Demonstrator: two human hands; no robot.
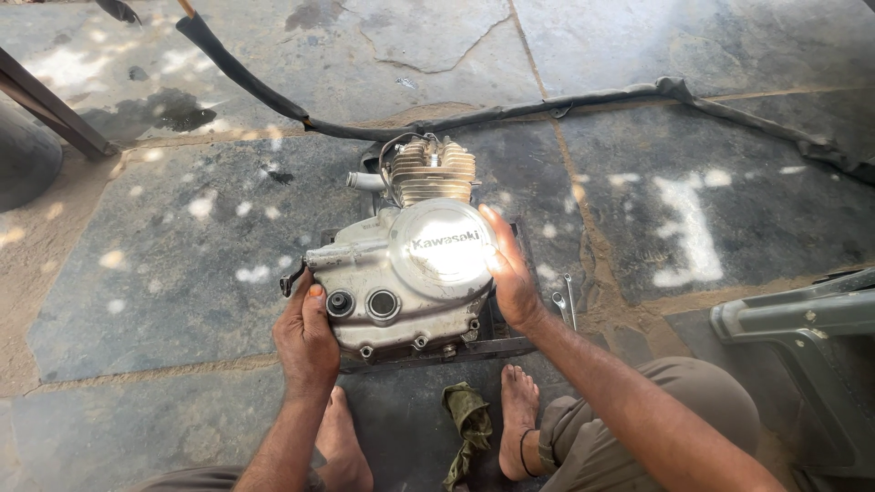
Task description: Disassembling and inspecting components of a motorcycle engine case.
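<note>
A grey motorcycle engine (392, 292) with a round shiny side cover and a finned cylinder (433, 171) at its far end sits on a dark metal tray (510, 342) on the stone floor. My left hand (305, 333) presses against the engine's near left side, fingers on the casing next to two round ports. My right hand (512, 273) lies flat against the right edge of the round cover, fingers stretched upward. Neither hand holds a tool.
A wrench (565, 301) lies on the floor right of the tray. A green rag (467, 419) rests between my bare feet. A black rubber strip (547, 105) runs across the floor behind the engine. A grey plastic part (802, 337) stands at the right.
</note>
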